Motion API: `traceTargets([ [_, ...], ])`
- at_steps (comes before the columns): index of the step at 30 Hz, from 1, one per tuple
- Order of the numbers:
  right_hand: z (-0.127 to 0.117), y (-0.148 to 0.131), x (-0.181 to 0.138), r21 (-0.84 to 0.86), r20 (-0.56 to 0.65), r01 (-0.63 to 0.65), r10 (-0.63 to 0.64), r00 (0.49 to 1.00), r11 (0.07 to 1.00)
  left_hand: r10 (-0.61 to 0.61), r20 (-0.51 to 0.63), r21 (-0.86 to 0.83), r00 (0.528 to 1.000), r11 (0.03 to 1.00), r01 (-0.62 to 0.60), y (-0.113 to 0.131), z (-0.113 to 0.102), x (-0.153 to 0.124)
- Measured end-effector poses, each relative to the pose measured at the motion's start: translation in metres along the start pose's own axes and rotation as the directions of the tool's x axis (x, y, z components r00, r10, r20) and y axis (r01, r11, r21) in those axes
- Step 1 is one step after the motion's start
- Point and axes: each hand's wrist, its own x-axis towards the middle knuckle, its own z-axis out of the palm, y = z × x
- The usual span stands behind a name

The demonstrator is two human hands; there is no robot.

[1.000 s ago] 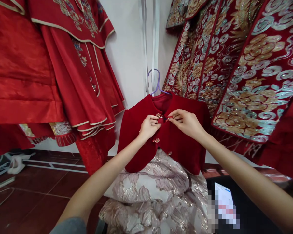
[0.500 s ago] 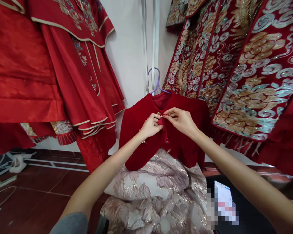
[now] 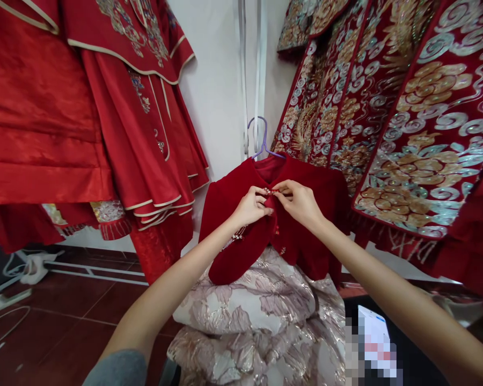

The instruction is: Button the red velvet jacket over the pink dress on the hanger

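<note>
A short dark-red velvet jacket (image 3: pixel 233 214) hangs on a purple hanger (image 3: pixel 264 136). Just below its neckline, both my hands meet at a small beaded fastening (image 3: pixel 270 191). My left hand (image 3: pixel 251 207) pinches the left side of this fastening, its lower fingers curled against the front edge of the jacket. From the other side, my right hand (image 3: pixel 300 201) grips the fastening's red right end between thumb and forefinger. The fingertips cover much of it, so I cannot tell whether its two halves are joined. Further beaded trim (image 3: pixel 239 234) shows beside my left forearm.
Pale floral brocade fabric (image 3: pixel 245 316) lies bunched beneath the jacket. Red garments (image 3: pixel 137 134) hang at left, and a heavily embroidered one (image 3: pixel 422 150) at right. A phone (image 3: pixel 372 327) rests on a dark surface at lower right. White rack bars (image 3: pixel 96 273) and cables run near the floor.
The view has shifted slightly, so the scene sits a little further right and lower. Both hands stay at the fastening. More beaded trim shows beside my left forearm.
</note>
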Motion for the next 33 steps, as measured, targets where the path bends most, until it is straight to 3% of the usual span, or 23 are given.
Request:
traceTargets([
  [4,0.001,0.002,0.000,0.003,-0.004,0.007,-0.007,1.000,1.000,0.002,0.002,0.025,1.000,1.000,-0.002,0.000,-0.001,0.000],
  [10,0.003,0.006,-0.002,0.007,-0.010,0.008,-0.008,1.000,1.000,-0.032,0.092,0.080,0.995,0.996,0.025,0.004,-0.004,0.009],
  [13,0.003,0.007,-0.003,0.008,-0.014,-0.006,0.006,1.000,1.000,0.023,0.073,0.221,0.997,0.975,-0.038,0.004,-0.007,0.015],
  [16,0.003,0.008,-0.004,0.022,-0.010,-0.010,0.010,1.000,1.000,0.126,0.017,0.466,0.992,0.876,-0.119,0.006,-0.009,0.018],
  [21,0.006,0.012,-0.004,0.048,-0.037,-0.017,0.019,0.999,0.999,0.251,0.080,0.746,0.965,0.627,-0.225,0.022,-0.006,0.014],
  [24,0.005,0.012,-0.005,0.083,-0.043,-0.030,0.033,0.999,0.996,0.255,0.104,0.805,0.961,0.546,-0.231,0.032,-0.002,0.012],
  [33,0.004,0.012,-0.002,0.156,-0.029,-0.075,0.081,0.996,0.985,0.270,0.177,0.856,0.946,0.433,-0.283,0.038,-0.005,0.009],
])
